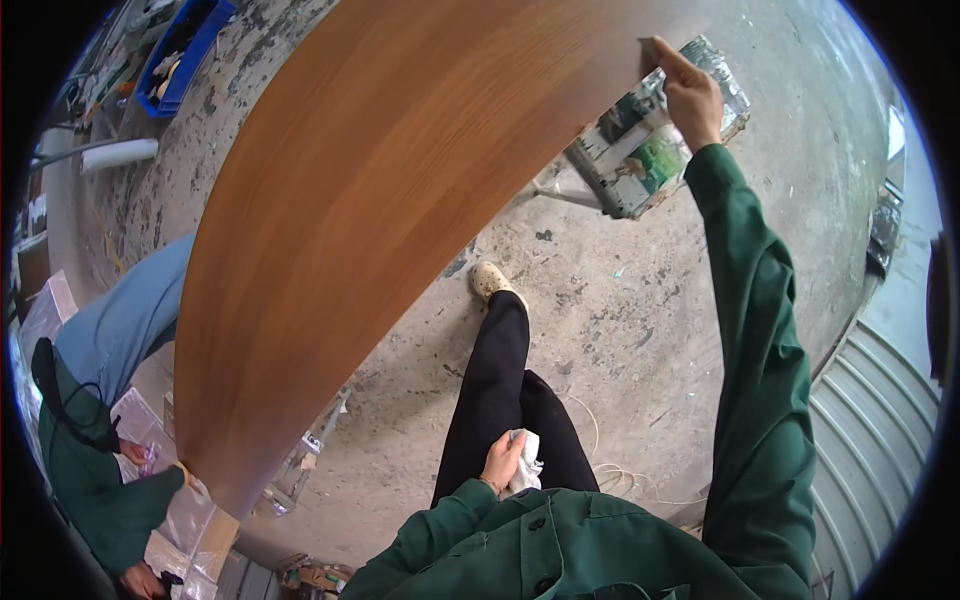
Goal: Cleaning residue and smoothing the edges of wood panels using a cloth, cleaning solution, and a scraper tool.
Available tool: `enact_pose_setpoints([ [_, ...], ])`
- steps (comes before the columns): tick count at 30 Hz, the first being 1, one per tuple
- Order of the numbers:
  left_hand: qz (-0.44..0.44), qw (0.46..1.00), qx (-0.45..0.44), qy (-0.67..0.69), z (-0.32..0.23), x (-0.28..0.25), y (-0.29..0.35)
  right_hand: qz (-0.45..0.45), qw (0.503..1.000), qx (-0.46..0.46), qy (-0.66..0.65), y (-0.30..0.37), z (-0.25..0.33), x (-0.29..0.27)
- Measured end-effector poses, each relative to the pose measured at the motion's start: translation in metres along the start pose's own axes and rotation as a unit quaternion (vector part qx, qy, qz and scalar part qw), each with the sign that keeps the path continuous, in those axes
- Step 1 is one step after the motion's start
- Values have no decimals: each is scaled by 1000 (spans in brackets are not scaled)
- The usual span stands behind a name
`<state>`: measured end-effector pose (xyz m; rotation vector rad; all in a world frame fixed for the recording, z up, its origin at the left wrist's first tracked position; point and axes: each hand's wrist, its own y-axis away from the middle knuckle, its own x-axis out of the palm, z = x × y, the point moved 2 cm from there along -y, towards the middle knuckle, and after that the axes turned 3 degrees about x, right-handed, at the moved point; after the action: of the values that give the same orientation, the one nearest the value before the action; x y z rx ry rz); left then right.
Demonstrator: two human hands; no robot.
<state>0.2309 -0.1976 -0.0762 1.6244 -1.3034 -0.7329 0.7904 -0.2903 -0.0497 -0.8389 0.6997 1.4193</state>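
Note:
A long, wood-grained brown panel point(330, 220) stretches from the lower left to the upper right. My right hand point(692, 100) reaches far out to its right end, fingers curled and forefinger stretched along the edge. Under that fingertip is a small dark piece point(647, 52); whether it is a separate thing or the panel's corner I cannot make out. Close to my body, my left hand point(502, 462) is closed round a crumpled white cloth point(526, 468). A paint-stained stand point(630, 160) is beneath the panel's right end.
At the lower left a co-worker in a green top point(100, 500) has a hand at the panel's near end. Wrapped boxes point(190, 525) stand there. A blue bin point(185, 55) lies at the upper left. A pale cable point(625, 472) trails on the floor behind my legs.

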Motion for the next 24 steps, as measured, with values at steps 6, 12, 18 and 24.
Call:
enact_pose_setpoints([
  [6,34,999,-11,-9,33,-13,13,-2,989,-148,-5,70,49,24],
  [12,12,999,17,35,60,-32,40,13,989,-144,35,129,74,43],
  [18,-23,999,16,19,97,-77,76,0,983,-184,-3,184,101,58],
  [24,-62,992,13,-108,161,-138,93,-6,992,-124,10,212,124,58],
])
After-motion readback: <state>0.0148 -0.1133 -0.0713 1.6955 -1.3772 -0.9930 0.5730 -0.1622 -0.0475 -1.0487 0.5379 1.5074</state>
